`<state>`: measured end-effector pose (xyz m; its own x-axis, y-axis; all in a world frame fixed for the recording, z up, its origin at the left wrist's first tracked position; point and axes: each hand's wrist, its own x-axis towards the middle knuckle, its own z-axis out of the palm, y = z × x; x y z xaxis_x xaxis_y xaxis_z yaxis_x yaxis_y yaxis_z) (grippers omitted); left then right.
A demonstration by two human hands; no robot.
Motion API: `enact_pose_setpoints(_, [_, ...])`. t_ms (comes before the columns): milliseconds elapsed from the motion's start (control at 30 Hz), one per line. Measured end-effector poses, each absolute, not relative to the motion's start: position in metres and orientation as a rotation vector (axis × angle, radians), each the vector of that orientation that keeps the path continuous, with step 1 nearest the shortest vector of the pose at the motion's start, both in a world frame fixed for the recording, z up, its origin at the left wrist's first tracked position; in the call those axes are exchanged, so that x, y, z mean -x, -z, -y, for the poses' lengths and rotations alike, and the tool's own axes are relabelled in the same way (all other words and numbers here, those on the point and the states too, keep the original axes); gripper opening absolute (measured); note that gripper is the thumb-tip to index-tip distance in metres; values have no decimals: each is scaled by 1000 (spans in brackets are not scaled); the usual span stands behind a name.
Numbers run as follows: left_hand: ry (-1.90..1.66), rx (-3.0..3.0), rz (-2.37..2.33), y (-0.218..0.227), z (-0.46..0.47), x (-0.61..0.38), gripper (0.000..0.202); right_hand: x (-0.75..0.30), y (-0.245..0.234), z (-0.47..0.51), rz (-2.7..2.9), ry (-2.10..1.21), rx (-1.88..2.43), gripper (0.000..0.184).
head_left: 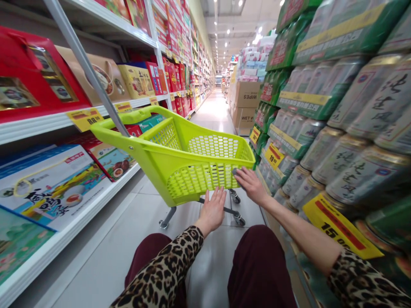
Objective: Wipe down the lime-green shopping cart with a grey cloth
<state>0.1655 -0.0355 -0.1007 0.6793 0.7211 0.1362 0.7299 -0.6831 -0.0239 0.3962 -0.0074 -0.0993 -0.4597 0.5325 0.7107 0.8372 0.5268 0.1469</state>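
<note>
A long, brightly lit supermarket aisle (213,107) runs ahead over a pale tiled floor (112,244). Along the left side stand white metal shelves (38,126) loaded with red, gold and blue gift boxes (54,192). Along the right rises a tall stacked wall of silver-and-green drink cans (362,149) with green multipack cases (330,38) above them. Brown cardboard cartons (247,105) are piled further down the aisle on the right. Yellow price tags (85,119) hang from the shelf edges, and a larger yellow-and-red one (340,226) sits low on the can stack.

In the middle of the aisle, directly ahead of the person, stands a lime-green plastic wheeled shopping basket (189,162) with mesh walls, on a dark metal frame with small castors (239,220). The right hand (252,186) lies on the near right corner of the basket, fingers slightly curled over its wall; whether it actually grips cannot be told. The left hand (212,209) is open, fingers spread, its fingertips at the basket's lower edge, holding nothing. Leopard-print sleeves (160,273) cover both forearms, above burgundy trousers (260,269).
</note>
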Motion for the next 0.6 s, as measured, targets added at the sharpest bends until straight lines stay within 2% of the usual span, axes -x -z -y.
enact_pose_setpoints(67, [204,2825,1214,99,36,-167,61,-390,73,-6,2010,687,1119,40])
enact_pose_setpoints(133, [215,2834,1214,97,37,-167,61,-386,67,-14,1956,710,1113,39])
enact_pose_setpoints(333, [211,2805,1266,95,37,-147,62,-389,147,16,2179,598,1215,43])
enact_pose_setpoints(400, [214,2776,1308,94,33,-140,62,-390,158,25,2279,571,1209,44])
enact_pose_setpoints(467, [227,2753,1332,91,28,-137,62,-389,142,24,2250,600,1180,43])
enact_pose_setpoints(600, [286,2707,1366,80,16,-138,64,-388,79,-3,1935,696,1184,43])
